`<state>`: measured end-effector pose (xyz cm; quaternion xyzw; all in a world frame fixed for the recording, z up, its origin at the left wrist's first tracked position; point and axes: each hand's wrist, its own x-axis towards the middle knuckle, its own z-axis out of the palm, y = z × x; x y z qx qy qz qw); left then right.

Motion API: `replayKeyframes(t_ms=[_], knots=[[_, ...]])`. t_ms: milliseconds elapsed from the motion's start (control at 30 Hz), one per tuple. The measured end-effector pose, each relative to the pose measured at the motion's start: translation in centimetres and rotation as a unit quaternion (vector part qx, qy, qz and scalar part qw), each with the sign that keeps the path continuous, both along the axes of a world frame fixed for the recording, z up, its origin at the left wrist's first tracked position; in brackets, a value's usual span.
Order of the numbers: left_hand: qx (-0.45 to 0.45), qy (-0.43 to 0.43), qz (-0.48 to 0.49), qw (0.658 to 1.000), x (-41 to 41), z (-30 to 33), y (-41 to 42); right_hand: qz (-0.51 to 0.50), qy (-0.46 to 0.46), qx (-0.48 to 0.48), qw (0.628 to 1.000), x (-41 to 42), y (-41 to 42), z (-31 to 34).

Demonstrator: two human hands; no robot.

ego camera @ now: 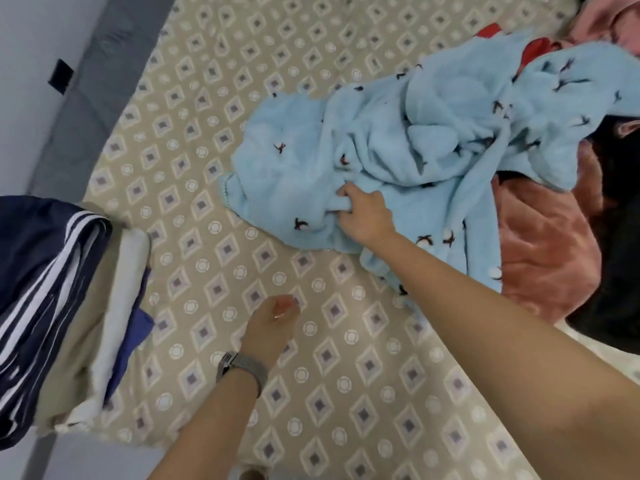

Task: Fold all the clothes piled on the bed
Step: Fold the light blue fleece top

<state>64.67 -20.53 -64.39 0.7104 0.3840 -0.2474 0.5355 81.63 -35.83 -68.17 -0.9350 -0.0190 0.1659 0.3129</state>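
A crumpled light-blue fleece garment [408, 140] with small dark bird prints lies across the upper middle of the bed. My right hand [363, 211] grips a fold of it near its lower edge. My left hand [273, 323], with a grey watch on the wrist, hovers over the bare bedspread with its fingers curled and nothing in it. Behind the blue garment, at the right, a pile holds a salmon-pink piece [547, 251], a black one [620, 271] and a bit of red [536, 50].
A stack of folded clothes [65, 296] sits at the left edge of the bed, topped by a navy piece with white stripes. The beige diamond-patterned bedspread [346, 375] shows in the middle. A grey bed frame [72, 133] and the wall run along the upper left.
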Motion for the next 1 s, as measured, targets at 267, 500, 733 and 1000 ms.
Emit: replayKeyframes(t_ms=[267,500,733,1000], knots=[[-0.274,-0.025,0.17,0.946,4.1,9.2,-7.7,-0.066,0.002,0.273,0.96,-6.1,-8.8,15.0],[-0.349,-0.072,0.184,0.916,4.2,19.0,-8.9,-0.014,-0.074,0.214,0.974,-10.5,-12.3,30.5],[-0.376,-0.191,0.047,0.905,6.1,38.9,-6.2,-0.053,-0.153,0.165,0.973,-13.7,-12.8,45.2],[-0.418,-0.272,-0.072,0.864,2.4,53.2,-12.2,-0.232,-0.314,0.286,0.875,-20.5,-15.2,52.5]])
